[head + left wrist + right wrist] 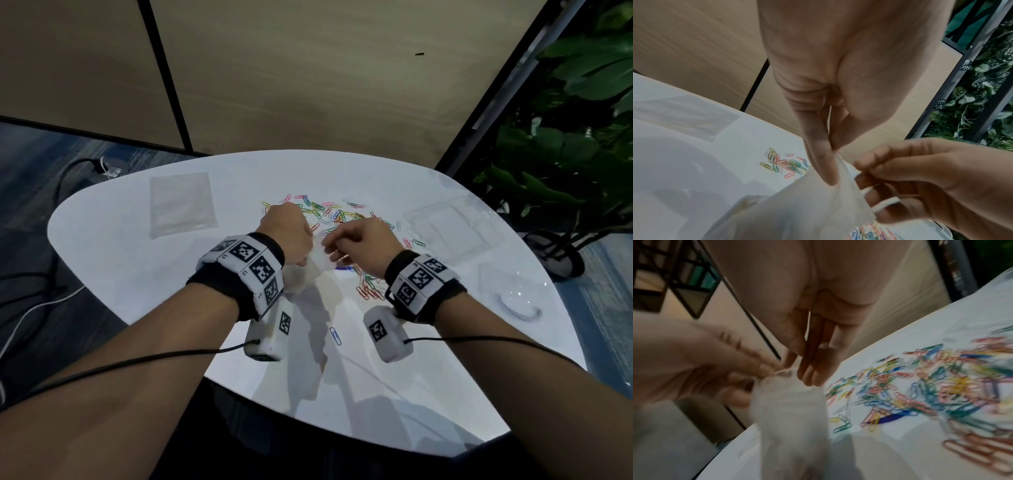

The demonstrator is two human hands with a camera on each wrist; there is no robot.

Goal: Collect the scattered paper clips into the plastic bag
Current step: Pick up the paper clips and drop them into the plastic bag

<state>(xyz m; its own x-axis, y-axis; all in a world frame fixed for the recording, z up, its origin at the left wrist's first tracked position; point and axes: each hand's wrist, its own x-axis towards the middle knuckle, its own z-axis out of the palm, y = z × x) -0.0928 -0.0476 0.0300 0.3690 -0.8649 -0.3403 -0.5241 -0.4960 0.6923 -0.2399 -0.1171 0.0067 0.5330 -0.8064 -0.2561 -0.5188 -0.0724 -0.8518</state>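
Note:
Many coloured paper clips lie scattered over the middle of a white table. Above the near side of the pile both hands hold up a small clear plastic bag. My left hand pinches the bag's top edge between thumb and forefinger; the left wrist view shows this pinch on the bag. My right hand has curled fingers on the opposite lip of the bag's mouth. The bag hangs down limp. One blue clip lies alone nearer me.
A flat stack of clear bags lies at the table's far left. Clear plastic trays and a clear lid sit at the right. A leafy plant stands beyond the right edge; cables run on the floor at left.

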